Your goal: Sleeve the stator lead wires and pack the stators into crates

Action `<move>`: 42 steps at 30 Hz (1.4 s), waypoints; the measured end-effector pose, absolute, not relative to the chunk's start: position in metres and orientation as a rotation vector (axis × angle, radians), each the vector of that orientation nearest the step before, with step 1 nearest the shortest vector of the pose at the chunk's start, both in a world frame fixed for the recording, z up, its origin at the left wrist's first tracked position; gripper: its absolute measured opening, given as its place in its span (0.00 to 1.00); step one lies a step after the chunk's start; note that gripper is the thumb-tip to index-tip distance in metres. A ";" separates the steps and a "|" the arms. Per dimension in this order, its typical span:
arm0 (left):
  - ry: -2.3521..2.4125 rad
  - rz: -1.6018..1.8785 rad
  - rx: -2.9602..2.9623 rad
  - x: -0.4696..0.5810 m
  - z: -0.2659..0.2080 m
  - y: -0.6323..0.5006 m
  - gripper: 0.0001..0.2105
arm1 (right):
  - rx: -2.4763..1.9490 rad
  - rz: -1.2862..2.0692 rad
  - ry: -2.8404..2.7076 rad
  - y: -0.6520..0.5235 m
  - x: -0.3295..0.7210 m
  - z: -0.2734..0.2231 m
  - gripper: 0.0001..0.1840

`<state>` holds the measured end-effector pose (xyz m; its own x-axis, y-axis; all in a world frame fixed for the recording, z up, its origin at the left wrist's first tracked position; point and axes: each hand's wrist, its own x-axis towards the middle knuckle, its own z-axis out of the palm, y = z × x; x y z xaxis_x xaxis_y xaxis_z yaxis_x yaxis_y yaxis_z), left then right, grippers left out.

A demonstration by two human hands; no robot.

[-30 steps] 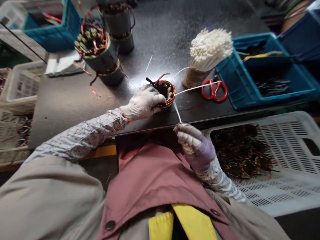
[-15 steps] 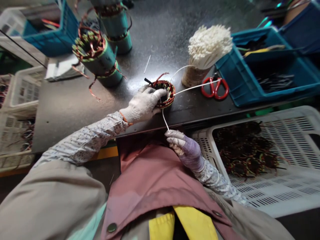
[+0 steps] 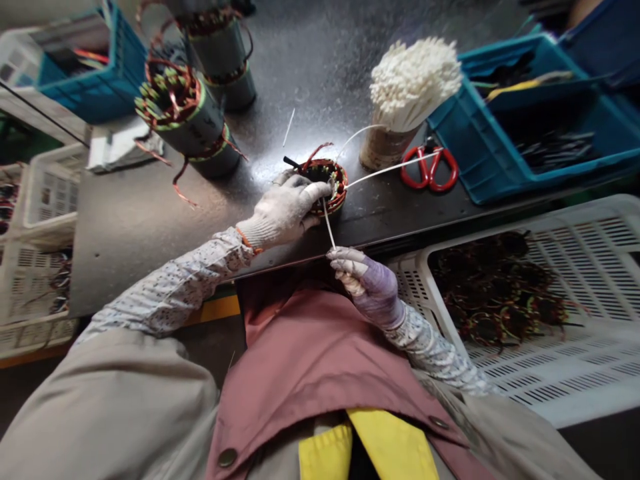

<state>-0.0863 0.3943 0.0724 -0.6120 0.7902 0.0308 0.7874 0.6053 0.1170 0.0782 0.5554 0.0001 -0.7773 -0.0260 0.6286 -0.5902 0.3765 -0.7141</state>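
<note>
A small motor stator [image 3: 341, 200] with reddish-brown windings sits near the front edge of the dark table. My left hand [image 3: 287, 203], in a white knit glove, is closed round its left side, the thumb lying over the rim. White cable ties extend from the stator, two toward the right and one toward me. My right hand [image 3: 363, 280], in a purple and white glove, pinches the end of the cable tie [image 3: 329, 223] nearest me, which is pulled straight. A can [image 3: 383, 148] packed with white cable ties [image 3: 415, 80] stands behind and to the right.
Red-handled scissors [image 3: 429, 170] lie beside a blue divided bin [image 3: 535, 163]. Stacked stators [image 3: 185, 127] stand at the left, near another blue bin [image 3: 83, 90]. A white crate [image 3: 595, 267] of stators is at the right, below table level. A loose white strip [image 3: 289, 128] lies behind my left hand.
The cable tie in my right hand now runs straight from over the stator's rim; before, it curved from lower on its front. My right hand is slightly higher. My left hand keeps its grip.
</note>
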 end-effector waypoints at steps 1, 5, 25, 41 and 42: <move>2.791 0.177 1.379 -0.086 0.072 0.394 0.23 | 0.536 1.421 -2.114 0.555 0.080 0.003 0.15; 2.783 0.172 1.383 -0.087 0.072 0.394 0.23 | 0.517 1.470 -2.157 0.560 0.098 0.011 0.17; 2.780 0.173 1.393 -0.088 0.071 0.394 0.23 | 0.405 1.494 -2.167 0.560 0.102 0.014 0.13; 2.777 0.194 1.380 -0.088 0.072 0.394 0.23 | 0.329 1.571 -2.139 0.560 0.102 0.017 0.12; 2.781 0.208 1.372 -0.088 0.072 0.394 0.23 | 0.318 1.573 -2.149 0.559 0.102 0.017 0.11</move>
